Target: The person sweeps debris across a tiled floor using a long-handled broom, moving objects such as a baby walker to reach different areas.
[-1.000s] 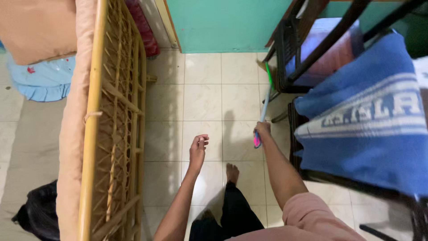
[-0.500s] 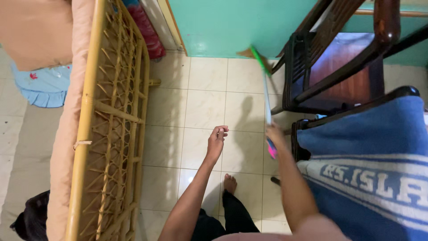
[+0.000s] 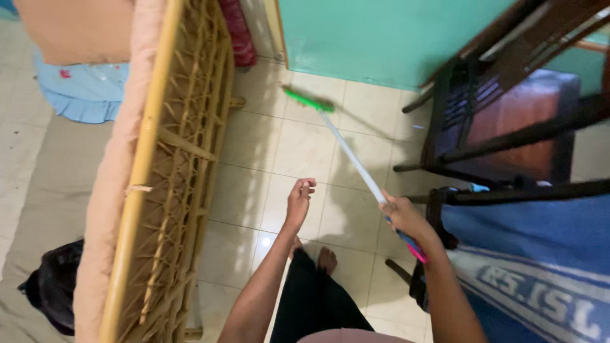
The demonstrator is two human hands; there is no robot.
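Observation:
My right hand [image 3: 403, 216] grips the pale handle of a broom [image 3: 356, 162] with a pink end near my wrist. Its green head [image 3: 307, 100] rests on the cream floor tiles [image 3: 305, 149] near the teal wall [image 3: 375, 38]. My left hand [image 3: 299, 200] hangs free over the tiles, fingers loosely curled and holding nothing. Below both hands I see my bare foot [image 3: 326, 259] and black trousers.
A rattan bed frame [image 3: 178, 178] with a pinkish mattress stands on edge at the left. Dark wooden chairs [image 3: 502, 121] stand at the right, the near one draped with a blue towel [image 3: 540, 267]. A black bag [image 3: 54, 286] lies at lower left, a light-blue frilled cloth [image 3: 82, 95] upper left.
The broom head has swung left, from beside the chair legs to the open tiles near the wall. My right hand has turned with it; my left hand has hardly moved.

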